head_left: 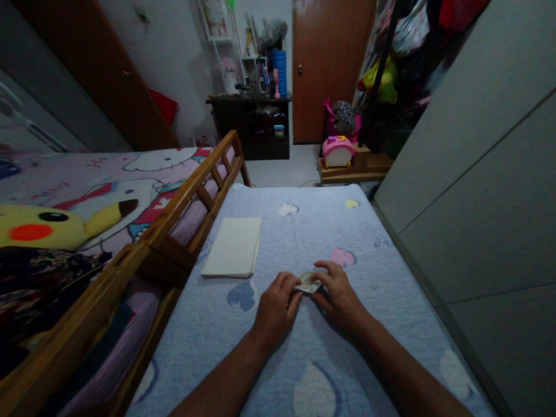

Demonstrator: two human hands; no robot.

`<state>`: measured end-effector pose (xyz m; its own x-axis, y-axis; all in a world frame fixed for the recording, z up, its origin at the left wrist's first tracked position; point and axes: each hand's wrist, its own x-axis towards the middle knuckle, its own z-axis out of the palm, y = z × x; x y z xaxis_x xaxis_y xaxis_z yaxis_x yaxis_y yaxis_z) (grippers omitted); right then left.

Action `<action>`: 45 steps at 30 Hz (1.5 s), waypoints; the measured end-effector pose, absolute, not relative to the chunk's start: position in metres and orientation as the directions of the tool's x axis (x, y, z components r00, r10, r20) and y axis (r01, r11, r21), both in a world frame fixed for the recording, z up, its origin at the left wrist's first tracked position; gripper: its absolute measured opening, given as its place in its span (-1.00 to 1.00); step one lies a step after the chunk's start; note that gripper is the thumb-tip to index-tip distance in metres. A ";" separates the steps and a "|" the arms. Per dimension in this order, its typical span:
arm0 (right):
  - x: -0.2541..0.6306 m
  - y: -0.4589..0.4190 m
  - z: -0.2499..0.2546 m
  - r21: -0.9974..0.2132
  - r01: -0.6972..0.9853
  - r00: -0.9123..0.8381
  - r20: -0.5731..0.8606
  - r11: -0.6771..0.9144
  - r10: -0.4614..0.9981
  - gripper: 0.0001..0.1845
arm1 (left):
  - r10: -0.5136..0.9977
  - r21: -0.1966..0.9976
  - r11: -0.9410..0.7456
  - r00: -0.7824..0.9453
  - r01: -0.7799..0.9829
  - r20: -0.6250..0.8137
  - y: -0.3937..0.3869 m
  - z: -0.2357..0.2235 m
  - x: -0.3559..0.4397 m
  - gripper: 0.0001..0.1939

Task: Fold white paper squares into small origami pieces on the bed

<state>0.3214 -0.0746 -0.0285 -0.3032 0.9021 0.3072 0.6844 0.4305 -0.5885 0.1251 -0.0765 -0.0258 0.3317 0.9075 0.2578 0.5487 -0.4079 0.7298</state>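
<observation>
A small piece of folded white paper (308, 282) is held between both hands, just above the light blue bedspread (278, 336). My left hand (278, 307) pinches its left end between thumb and fingers. At the other end, my right hand (337, 296) grips the paper, thumb below and fingers above. The paper looks creased, with a pointed shape; its ends are covered by my fingertips. To the left of my hands lies a stack of white paper sheets (233, 247), flat on the bedspread.
A wooden bed rail (174, 223) runs along the left, with a yellow plush toy (47, 226) on the bed beyond. Grey cabinet panels (473, 174) flank the right. A dark low cabinet (256, 130), a brown door (328, 69) and a pink toy case (339, 152) stand at the far end.
</observation>
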 end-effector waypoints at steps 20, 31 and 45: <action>0.333 -0.054 -0.011 -0.640 0.680 -0.321 0.180 0.358 0.930 -0.85 | 0.963 0.807 -0.262 0.195 0.529 0.185 -0.075 -0.024 0.124 -0.73; 0.317 -0.067 0.002 -0.656 0.733 -0.240 -0.002 0.179 0.971 -0.85 | 0.982 0.858 -0.182 0.126 0.480 0.138 -0.075 -0.022 0.124 -0.70; 0.309 -0.072 0.002 -0.857 0.506 -0.200 -0.010 0.095 0.980 -0.79 | 0.941 0.822 -0.306 0.285 0.480 0.184 -0.075 -0.022 0.124 -0.73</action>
<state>0.3087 -0.0723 0.0023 -0.2002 0.9797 -0.0096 0.5061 0.0950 -0.8572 0.1240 -0.0753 -0.0222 0.2853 0.9406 0.1839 0.4805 -0.3064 0.8217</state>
